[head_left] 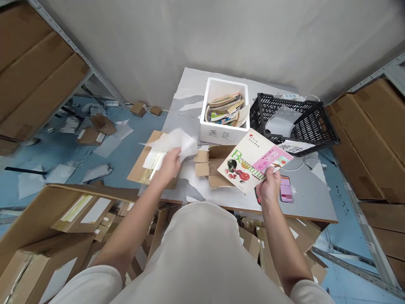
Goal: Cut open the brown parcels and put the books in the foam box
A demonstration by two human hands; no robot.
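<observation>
My right hand (268, 185) grips the lower right edge of a book (243, 160) whose cover shows fruit and vegetables. The book is tilted over a small opened cardboard box (217, 179). My left hand (171, 164) is closed on a thin white sheet (180, 141), blurred by motion. Below that sheet lies a flattened piece of cardboard (134, 171) with clear tape on it. Behind the small box stands a white foam box (218, 134) filled with several books and booklets (226, 110).
A black plastic crate (319, 122) with papers inside stands at the back right. A phone (286, 189) lies on the table (316, 207) near my right hand. Cartons crowd the table's front (79, 215). Shelves of cartons flank both sides (31, 71), and scrap paper litters the floor.
</observation>
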